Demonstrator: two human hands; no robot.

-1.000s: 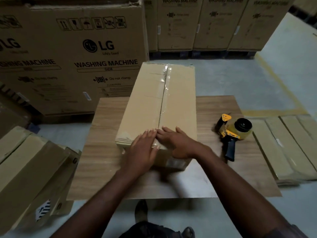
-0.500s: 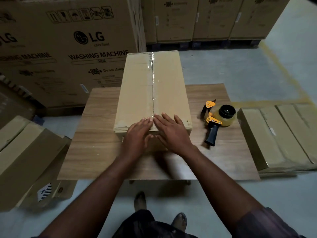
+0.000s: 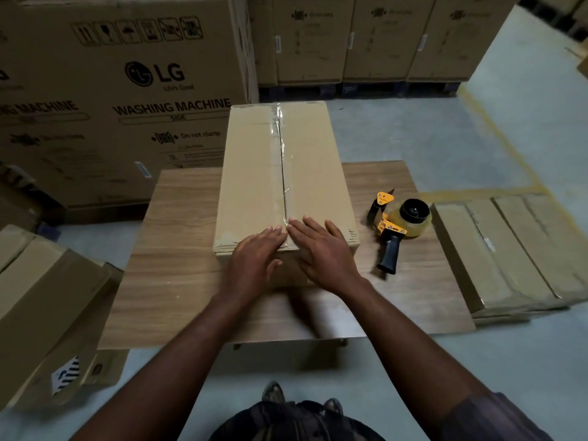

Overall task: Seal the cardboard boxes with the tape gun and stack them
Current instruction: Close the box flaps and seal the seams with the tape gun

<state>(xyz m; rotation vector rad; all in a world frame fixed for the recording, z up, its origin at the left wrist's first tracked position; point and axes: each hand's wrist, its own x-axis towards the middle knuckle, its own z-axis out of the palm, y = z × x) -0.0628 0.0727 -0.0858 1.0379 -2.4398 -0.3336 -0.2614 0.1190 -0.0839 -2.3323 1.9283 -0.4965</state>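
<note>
Print on far cartons [image 3: 375, 39] blurred, floor boxes [image 3: 515, 249] cut off at right edge

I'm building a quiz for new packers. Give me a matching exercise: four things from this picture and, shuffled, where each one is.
Things
1. tape gun
2. cardboard box
3. left hand
4. washing machine carton

Places
A. beyond the table, to the left
B. lying on the table, right of the box
C. flat on the box's near end
D. on the middle of the table, top seam taped

Pairs: 1-B, 2-D, 3-C, 4-A
</note>
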